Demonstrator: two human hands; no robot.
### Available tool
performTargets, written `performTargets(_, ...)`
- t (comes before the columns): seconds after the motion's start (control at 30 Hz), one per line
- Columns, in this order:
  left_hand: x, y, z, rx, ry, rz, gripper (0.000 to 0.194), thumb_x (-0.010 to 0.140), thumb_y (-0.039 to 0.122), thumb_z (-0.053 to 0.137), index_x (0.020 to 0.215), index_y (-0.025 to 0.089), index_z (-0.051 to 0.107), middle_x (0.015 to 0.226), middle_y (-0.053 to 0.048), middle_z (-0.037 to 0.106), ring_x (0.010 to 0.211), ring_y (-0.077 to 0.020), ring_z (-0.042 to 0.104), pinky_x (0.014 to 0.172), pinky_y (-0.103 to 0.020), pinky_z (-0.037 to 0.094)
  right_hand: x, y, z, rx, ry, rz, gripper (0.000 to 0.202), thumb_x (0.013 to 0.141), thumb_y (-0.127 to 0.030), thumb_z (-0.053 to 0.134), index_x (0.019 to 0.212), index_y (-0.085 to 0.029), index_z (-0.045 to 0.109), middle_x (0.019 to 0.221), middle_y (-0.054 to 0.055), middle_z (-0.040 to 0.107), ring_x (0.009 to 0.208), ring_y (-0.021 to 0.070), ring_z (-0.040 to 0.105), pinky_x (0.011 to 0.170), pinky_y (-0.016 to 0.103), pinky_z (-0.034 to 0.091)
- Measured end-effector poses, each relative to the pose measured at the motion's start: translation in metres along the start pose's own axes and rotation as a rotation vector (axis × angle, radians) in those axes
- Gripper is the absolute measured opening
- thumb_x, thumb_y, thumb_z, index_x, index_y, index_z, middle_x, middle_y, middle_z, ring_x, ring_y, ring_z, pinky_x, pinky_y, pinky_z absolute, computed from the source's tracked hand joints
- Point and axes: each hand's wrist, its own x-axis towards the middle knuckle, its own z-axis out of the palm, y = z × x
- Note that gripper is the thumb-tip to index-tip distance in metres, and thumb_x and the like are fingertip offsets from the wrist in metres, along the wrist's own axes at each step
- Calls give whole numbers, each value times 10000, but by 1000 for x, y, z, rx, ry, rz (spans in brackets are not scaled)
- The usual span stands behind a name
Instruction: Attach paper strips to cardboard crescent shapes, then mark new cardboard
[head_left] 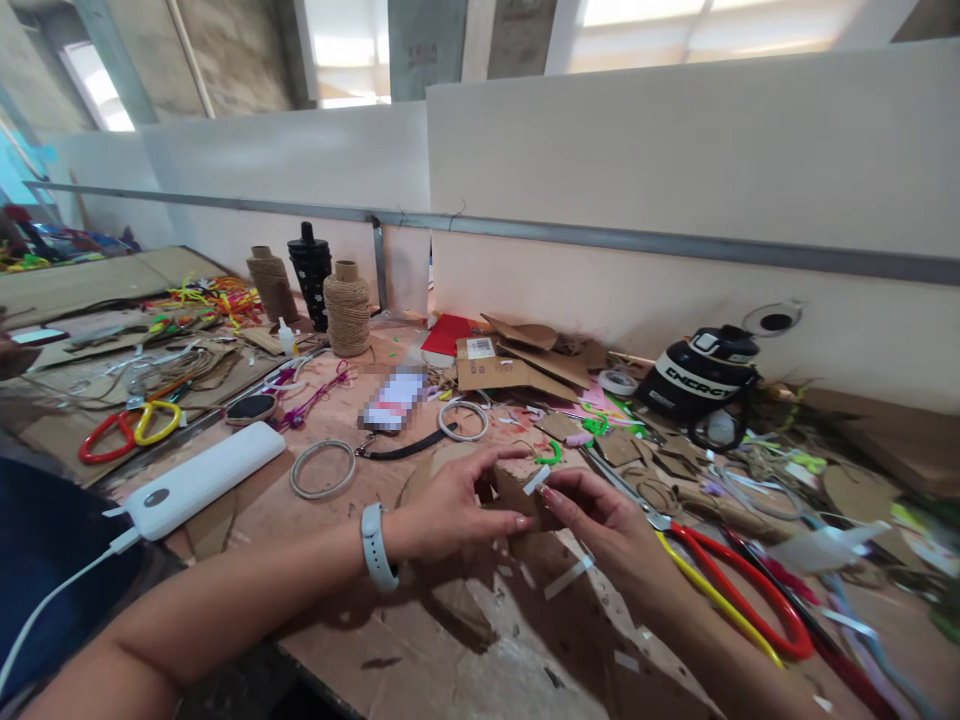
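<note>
Near the middle of the table, a small dark brown cardboard piece (534, 540) is between my two hands. My left hand (457, 505), with a pale watch band on its wrist, has thumb and fingers closed on the piece's left side. My right hand (589, 510) pinches a short white strip (536, 481) between thumb and finger, against the piece's upper right. Another white strip (568, 578) lies just below my right hand. A curved cardboard piece (454, 605) rests under my left hand, partly hidden by it.
Red and yellow scissors (750, 590) lie right of my right hand. A white power bank (206, 480) and metal rings (322, 470) are at left. Twine spools (347, 315), a phone (392, 400), cardboard scraps (517, 370) and a black jug (697, 375) stand or lie farther back.
</note>
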Motion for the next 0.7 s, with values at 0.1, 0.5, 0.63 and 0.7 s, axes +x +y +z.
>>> performTargets(0.1,1,2,2,-62,21,-103,691,683,325,781,1291,190,482,1058,-67,646,849,-164,597,723,-274,473,-1,-2,2,14,11,-27,309,787,-490,679,898,-202,679,830,25,683,768,168,641,698,281,538)
performTargets(0.5,1,-1,4,397,125,266,307,903,336,555,1164,210,656,1123,-89,647,1083,-203,585,979,-398,473,-4,-14,0,-247,60,-35,329,823,-500,610,946,-201,672,905,67,676,823,199,606,738,310,488)
performTargets(0.63,0,-8,4,522,81,380,331,943,269,487,1256,199,570,1243,-83,627,1161,-174,578,1013,-369,477,-7,-21,1,-146,-21,53,367,818,-534,593,914,-187,665,776,40,638,708,164,568,642,272,465)
performTargets(0.7,-1,-11,5,584,51,437,350,945,235,476,1287,196,537,1281,-79,609,1190,-165,563,1022,-352,476,-7,-23,3,-61,-70,93,403,811,-555,590,934,-179,667,740,30,630,678,155,564,616,264,460)
